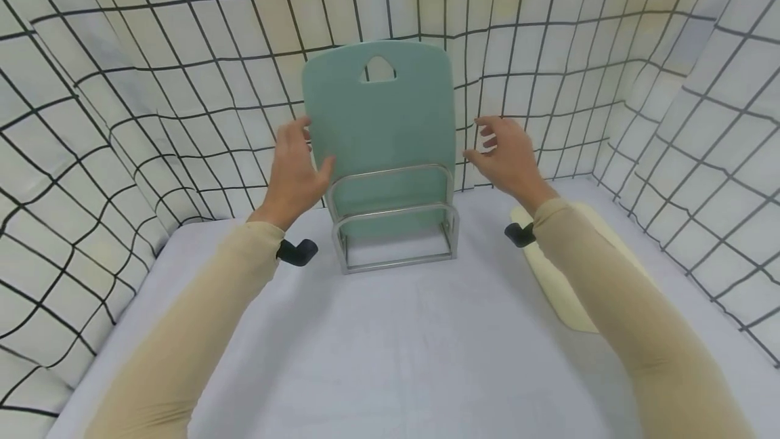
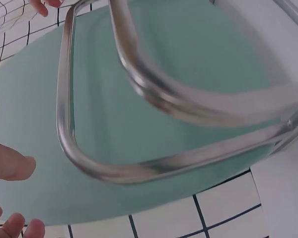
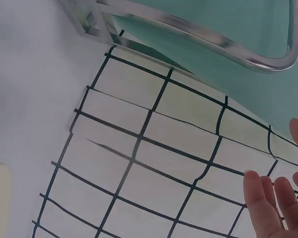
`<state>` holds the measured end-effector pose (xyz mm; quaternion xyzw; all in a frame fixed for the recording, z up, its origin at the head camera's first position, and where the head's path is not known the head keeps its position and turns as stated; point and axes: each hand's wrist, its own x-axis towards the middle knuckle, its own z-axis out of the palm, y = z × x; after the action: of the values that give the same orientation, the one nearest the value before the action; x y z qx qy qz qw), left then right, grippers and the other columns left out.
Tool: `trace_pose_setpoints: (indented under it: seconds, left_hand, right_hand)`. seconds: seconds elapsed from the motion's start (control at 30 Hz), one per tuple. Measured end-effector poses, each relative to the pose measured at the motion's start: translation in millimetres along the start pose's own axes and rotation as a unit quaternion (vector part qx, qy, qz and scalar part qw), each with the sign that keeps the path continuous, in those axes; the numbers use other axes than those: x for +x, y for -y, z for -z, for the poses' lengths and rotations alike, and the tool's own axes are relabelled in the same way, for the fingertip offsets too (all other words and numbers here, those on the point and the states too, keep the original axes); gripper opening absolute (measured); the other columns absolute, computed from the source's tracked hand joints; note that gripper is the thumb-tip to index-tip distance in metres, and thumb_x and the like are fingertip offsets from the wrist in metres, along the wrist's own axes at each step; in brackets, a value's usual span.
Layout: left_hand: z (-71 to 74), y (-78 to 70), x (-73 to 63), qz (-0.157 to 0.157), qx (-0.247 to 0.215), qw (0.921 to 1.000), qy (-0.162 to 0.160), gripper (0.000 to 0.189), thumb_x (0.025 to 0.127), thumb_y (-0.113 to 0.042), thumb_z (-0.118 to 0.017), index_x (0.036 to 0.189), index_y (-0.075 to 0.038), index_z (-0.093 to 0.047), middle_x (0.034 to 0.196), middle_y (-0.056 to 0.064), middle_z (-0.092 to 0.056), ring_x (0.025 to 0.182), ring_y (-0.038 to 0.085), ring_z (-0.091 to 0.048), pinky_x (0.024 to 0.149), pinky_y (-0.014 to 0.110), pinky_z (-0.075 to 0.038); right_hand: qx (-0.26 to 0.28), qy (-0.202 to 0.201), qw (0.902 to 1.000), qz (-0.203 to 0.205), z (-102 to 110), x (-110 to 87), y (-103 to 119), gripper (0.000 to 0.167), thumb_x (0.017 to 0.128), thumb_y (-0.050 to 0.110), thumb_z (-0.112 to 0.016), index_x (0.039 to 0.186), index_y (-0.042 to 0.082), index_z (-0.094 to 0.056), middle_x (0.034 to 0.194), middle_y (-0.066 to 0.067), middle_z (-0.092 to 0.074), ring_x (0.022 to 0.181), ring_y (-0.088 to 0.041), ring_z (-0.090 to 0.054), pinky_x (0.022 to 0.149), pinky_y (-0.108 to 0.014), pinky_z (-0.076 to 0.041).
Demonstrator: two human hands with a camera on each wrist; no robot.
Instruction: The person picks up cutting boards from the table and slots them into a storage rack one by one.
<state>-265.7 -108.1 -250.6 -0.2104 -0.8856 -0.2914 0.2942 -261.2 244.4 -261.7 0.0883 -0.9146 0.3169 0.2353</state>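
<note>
A green cutting board with a handle hole near its top stands upright in a metal wire rack. At the board's left edge is my left hand, its thumb overlapping the front face and its fingers beside the edge; whether they touch is unclear. The left wrist view shows that thumb apart from the rack's bars. My right hand is off the board's right side, with a gap between them. Its fingers are loosely bent and hold nothing.
A cream-colored board lies flat on the white tabletop, partly hidden under my right forearm. White walls with a black grid pattern close in the back and both sides. The rack stands near the back wall.
</note>
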Motion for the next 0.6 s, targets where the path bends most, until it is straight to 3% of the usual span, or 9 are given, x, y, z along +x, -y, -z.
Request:
trace_pose_setpoints:
  seconds: [0.2, 0.37, 0.6]
  left_hand:
    - [-8.8, -10.9, -9.9, -0.005, -0.028, 0.9995, 0.011, 0.065, 0.096, -0.008, -0.066, 0.15, 0.006, -0.033, 0.134, 0.029, -0.045, 0.118, 0.042, -0.054, 0.101, 0.051, -0.051]
    - [-18.0, -24.8, -18.4, -0.013, -0.05, 0.9984, 0.023, 0.065, 0.095, -0.011, -0.07, 0.148, 0.004, -0.036, 0.134, 0.026, -0.046, 0.118, 0.039, -0.054, 0.101, 0.049, -0.051]
    - [-32.7, -45.7, -27.2, -0.031, -0.087, 0.9956, 0.021, 0.064, 0.094, -0.011, -0.072, 0.147, 0.004, -0.04, 0.131, 0.023, -0.048, 0.116, 0.037, -0.055, 0.1, 0.047, -0.052]
  right_hand:
    - [-0.002, 0.024, 0.9997, 0.01, 5, -17.1, -20, 0.061, 0.095, 0.023, -0.073, 0.148, 0.004, -0.05, 0.129, -0.022, -0.06, 0.115, -0.039, -0.063, 0.098, -0.052, -0.057]
    - [-0.009, 0.038, 0.9992, -0.008, 8, -31.3, -42, 0.062, 0.095, 0.025, -0.072, 0.149, 0.005, -0.049, 0.132, -0.022, -0.06, 0.117, -0.04, -0.063, 0.099, -0.054, -0.056]
    - [-0.009, 0.022, 0.9993, -0.029, 18, -50.6, -65, 0.061, 0.096, 0.028, -0.072, 0.148, 0.005, -0.05, 0.133, -0.023, -0.061, 0.116, -0.043, -0.064, 0.099, -0.056, -0.056]
